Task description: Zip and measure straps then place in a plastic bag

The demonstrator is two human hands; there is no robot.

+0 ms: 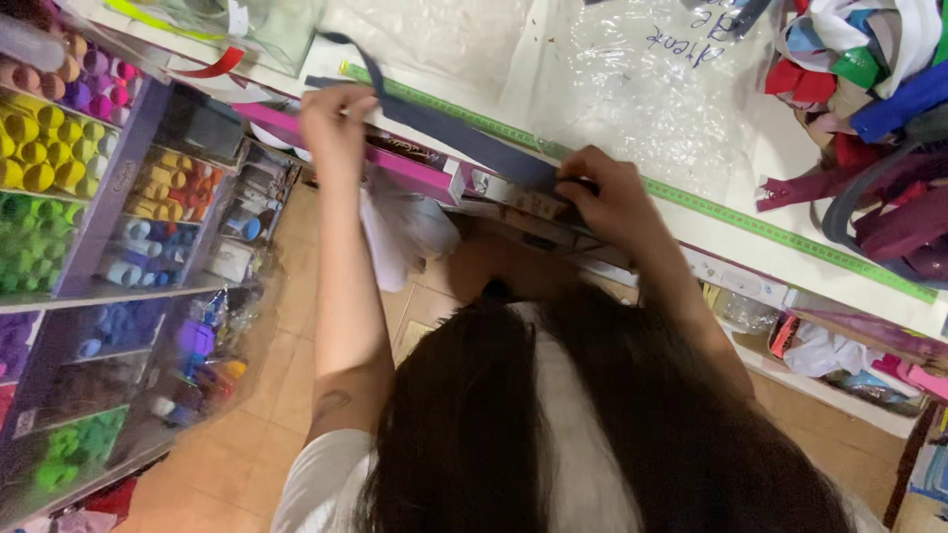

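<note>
A view from above a person with long dark hair, whose two bare hands stretch a dark navy strip [464, 138], a zipper or band of tape, along a green measuring tape [711, 202] fixed to the edge of a white counter [780, 148]. The left hand [336, 128], upper left of centre, pinches one end of the strip between its fingers. The right hand [607, 197], near the centre, presses the strip down against the counter edge, fingers closed on it. The strip lies taut and slanted between the hands, so measuring looks under way; nothing appears cut or marked yet. A rack of coloured thread spools [59, 168] fills the left side. A heap of coloured zippers [869, 69] sits upper right.
</note>
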